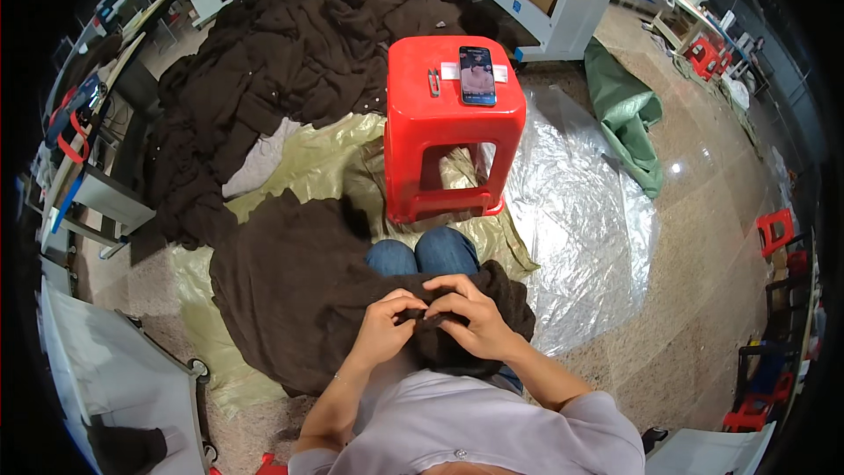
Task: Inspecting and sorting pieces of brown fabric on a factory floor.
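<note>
Across my lap and the floor to the left spreads a dark brown knit fabric (290,286). My left hand (387,327) pinches a small fold of it between thumb and fingers. Close beside it, my right hand (466,315) is closed on the same fold, its fingers bent. The two sets of fingertips nearly meet; what lies between them is too small to make out beyond the dark cloth. A red plastic stool (413,110) stands in front of my knees. On its top lie a phone (477,76) with a lit screen and small thread snips (433,82).
A large heap of dark brown fabric (299,44) covers the floor ahead and left. Yellowish plastic sheeting (321,145) and clear plastic film (571,229) lie underneath and right, with a green sack (620,110) beyond. A wheeled white cart (123,352) stands at left.
</note>
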Demonstrator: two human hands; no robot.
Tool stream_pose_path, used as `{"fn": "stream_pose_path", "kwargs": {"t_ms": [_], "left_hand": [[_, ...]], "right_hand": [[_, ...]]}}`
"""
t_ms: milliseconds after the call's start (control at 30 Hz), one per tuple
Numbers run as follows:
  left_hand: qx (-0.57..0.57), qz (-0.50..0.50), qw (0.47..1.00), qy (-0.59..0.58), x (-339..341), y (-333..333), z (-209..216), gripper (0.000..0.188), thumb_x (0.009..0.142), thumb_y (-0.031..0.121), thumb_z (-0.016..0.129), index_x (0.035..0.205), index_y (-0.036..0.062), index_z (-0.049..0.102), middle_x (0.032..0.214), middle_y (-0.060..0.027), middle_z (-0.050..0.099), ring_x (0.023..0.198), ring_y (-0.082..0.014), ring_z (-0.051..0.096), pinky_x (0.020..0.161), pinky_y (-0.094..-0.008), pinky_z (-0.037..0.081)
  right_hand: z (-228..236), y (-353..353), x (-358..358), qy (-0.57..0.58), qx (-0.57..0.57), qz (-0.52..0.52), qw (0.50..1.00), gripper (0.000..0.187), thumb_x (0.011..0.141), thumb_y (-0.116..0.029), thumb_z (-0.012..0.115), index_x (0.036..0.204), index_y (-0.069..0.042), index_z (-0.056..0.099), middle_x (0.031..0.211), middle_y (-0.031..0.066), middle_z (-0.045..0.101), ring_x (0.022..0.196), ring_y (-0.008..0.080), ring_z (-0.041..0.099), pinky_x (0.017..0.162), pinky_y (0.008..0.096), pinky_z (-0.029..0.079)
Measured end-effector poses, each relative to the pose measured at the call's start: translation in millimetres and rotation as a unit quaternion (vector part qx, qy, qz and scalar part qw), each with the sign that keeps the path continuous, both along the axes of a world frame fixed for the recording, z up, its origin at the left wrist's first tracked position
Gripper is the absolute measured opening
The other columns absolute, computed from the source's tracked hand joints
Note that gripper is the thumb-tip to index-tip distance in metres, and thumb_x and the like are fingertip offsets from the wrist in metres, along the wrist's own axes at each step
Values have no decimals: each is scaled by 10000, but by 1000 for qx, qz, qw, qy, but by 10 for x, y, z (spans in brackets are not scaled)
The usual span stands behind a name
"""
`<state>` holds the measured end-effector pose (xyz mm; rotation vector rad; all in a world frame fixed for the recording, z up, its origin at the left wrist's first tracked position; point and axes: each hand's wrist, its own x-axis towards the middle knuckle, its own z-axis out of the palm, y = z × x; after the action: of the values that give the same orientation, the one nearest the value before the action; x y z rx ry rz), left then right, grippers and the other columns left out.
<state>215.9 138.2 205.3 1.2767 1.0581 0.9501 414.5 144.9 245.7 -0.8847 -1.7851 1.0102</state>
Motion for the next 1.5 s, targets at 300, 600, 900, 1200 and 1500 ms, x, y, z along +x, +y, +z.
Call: {"fn": "stream_pose_path", "kwargs": {"t_ms": [300,600,900,1200,1500], "left_hand": [[-126,55,990,-42,-91,-110,43,233,826,-114,639,1038,-38,699,898,-22,695,767,-41,602,691,-177,481],[-207,104,950,-209,-183,-42,109,156,815,-112,641,951,-49,685,900,-62,703,796,-95,650,739,-201,516],[-116,240,939,-215,98,-7,-191,156,796,-128,618,922,-59,679,848,-49,682,722,-85,621,671,-206,504],[-21,273,957,-94,25,176,-198,146,792,-130,598,881,-36,665,861,-12,644,775,-65,581,734,-197,465],[-203,87,950,-219,-128,-41,246,84,817,-67,654,894,-36,670,856,-44,659,790,-93,602,762,-222,481]], "right_hand": [[-102,7,-55,-121,-19,70,990,289,780,24,679,1055,-47,626,949,116,636,833,321,644,677,371,516],[-84,98,-97,-102,28,45,993,273,797,-14,677,1055,-76,609,903,102,605,764,312,635,608,374,495],[-76,-3,-345,-72,17,88,993,252,811,-31,676,1049,-78,613,897,101,636,781,315,655,614,383,516],[-71,-132,-355,-127,86,-30,988,297,738,-9,717,1019,-86,658,919,85,645,748,259,658,596,344,518],[-125,-134,-302,-66,230,-75,968,403,621,-31,775,1012,-45,679,947,78,649,724,226,664,595,322,535]]}}
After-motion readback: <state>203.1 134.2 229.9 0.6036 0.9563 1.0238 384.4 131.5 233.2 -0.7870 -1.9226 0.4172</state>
